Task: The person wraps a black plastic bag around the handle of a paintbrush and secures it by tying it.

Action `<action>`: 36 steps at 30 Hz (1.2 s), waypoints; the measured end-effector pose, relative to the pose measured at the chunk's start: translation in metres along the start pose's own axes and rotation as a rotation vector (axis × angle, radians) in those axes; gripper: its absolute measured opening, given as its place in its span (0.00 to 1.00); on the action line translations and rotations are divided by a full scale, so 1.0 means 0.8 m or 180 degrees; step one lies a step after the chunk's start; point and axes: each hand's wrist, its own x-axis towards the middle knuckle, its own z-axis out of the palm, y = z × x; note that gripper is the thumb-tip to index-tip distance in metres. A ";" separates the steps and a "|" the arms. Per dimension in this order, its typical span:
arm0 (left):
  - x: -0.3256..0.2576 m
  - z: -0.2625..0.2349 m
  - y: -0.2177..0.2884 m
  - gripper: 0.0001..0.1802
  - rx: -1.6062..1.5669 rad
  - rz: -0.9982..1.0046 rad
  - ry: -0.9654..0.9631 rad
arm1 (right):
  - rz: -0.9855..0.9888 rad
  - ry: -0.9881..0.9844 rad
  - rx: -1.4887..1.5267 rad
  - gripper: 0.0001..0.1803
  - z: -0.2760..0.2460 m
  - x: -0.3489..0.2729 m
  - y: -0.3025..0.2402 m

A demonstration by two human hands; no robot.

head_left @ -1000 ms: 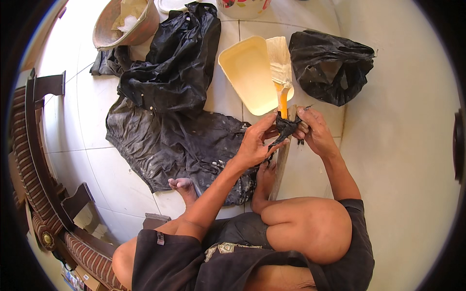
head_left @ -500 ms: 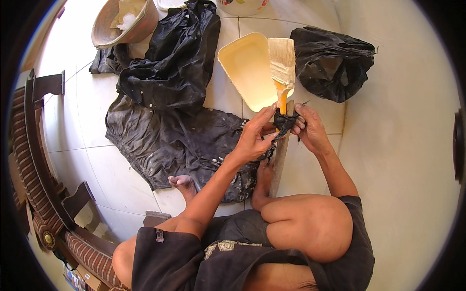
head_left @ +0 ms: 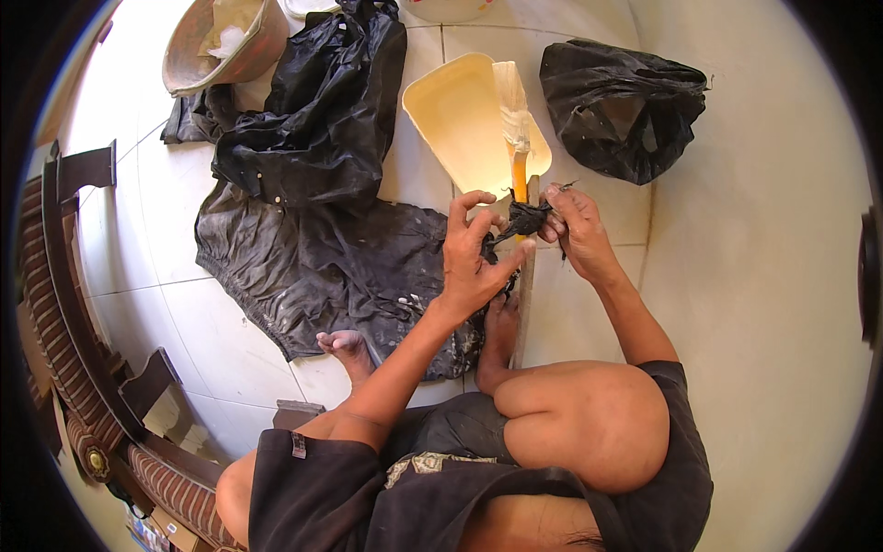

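Note:
A paintbrush (head_left: pixel 513 129) with pale bristles and an orange handle stands against a wooden stick (head_left: pixel 526 308), its bristles turned nearly edge-on. A black strip (head_left: pixel 528 219) wraps around the handle and the stick, with frayed ends hanging out. My right hand (head_left: pixel 581 230) pinches the strip at the right side of the wrapping; some of its fingertips are hidden behind. On the left, my left hand (head_left: pixel 471 256) has its thumb and fingers spread, close to a loose end of the strip. Its thumb tip comes near the stick just below the wrapping.
Beyond the brush lies a cream tray (head_left: pixel 446 106). A crumpled black plastic bag (head_left: pixel 621 110) sits right of it; black plastic (head_left: pixel 308 138) and stained dark trousers (head_left: pixel 285 267) spread leftward. A bucket (head_left: pixel 189 60) stands far left, and dark carved wooden furniture (head_left: pixel 83 313) lines the left side.
My left hand has let go of the wrapping and moved left, its fingers spreading. The brush has turned from broad side to nearly edge-on. My right hand keeps its pinch.

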 end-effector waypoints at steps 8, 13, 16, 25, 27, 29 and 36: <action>-0.007 0.000 -0.014 0.06 -0.1060 -0.0435 0.0156 | -0.0666 0.0037 -0.1239 0.17 0.015 -0.010 0.000; 0.001 0.000 0.014 0.08 -0.2649 -0.1327 0.0132 | -0.1572 0.0117 -0.1870 0.14 0.033 -0.016 -0.023; 0.006 0.001 0.017 0.10 -0.3434 -0.1505 0.0014 | -0.1637 -0.0086 -0.1401 0.12 0.029 -0.013 -0.022; 0.007 0.006 0.006 0.10 -0.4860 -0.1845 -0.0047 | -0.1413 0.0129 -0.1116 0.11 0.042 -0.035 -0.032; 0.007 0.006 0.007 0.07 -0.5147 -0.1766 -0.0131 | -0.1414 -0.0050 -0.1037 0.10 0.037 -0.034 -0.038; 0.002 0.008 0.020 0.07 -0.5272 -0.1839 0.0097 | -0.1421 -0.0097 -0.0984 0.09 0.034 -0.032 -0.039; -0.004 0.014 0.022 0.15 -0.4924 -0.2347 0.0476 | -0.1083 -0.0042 -0.0988 0.13 0.034 -0.028 -0.036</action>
